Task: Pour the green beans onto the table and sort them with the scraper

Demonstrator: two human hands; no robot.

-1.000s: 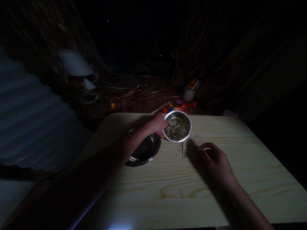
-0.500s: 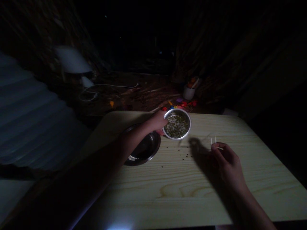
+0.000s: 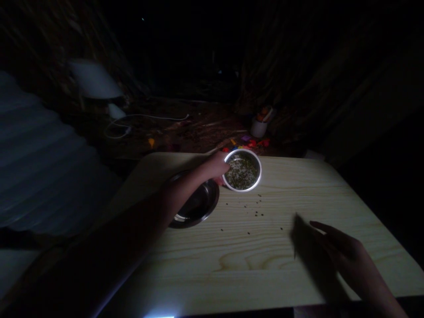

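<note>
My left hand (image 3: pixel 218 165) is closed on the near-left rim of a shiny metal bowl (image 3: pixel 259 170), which stands tilted toward me at the table's far side. Small green grains mixed with whitish bits (image 3: pixel 242 173) cover its inside. Under my left forearm stands a second, darker metal bowl (image 3: pixel 212 204), partly hidden by the arm. Over the right part of the table hovers my right hand (image 3: pixel 342 249), fingers drawn together. Whatever they hold is too dark to make out. Several small dark grains (image 3: pixel 256 213) lie scattered on the wood between the bowls and this hand.
The pale wooden table (image 3: pixel 265 282) has a rounded far edge. Beyond it lie bright plastic pieces (image 3: pixel 252 143), a white cup (image 3: pixel 259 129) with orange things, a yellow piece (image 3: pixel 151 142), a white cable (image 3: pixel 149 115) and a white lamp (image 3: pixel 96 81). The surroundings are very dark.
My right hand has moved right and toward me; the thin white two-pronged tool seen in it before no longer shows. More grains are visible on the wood. My left hand still grips the bowl.
</note>
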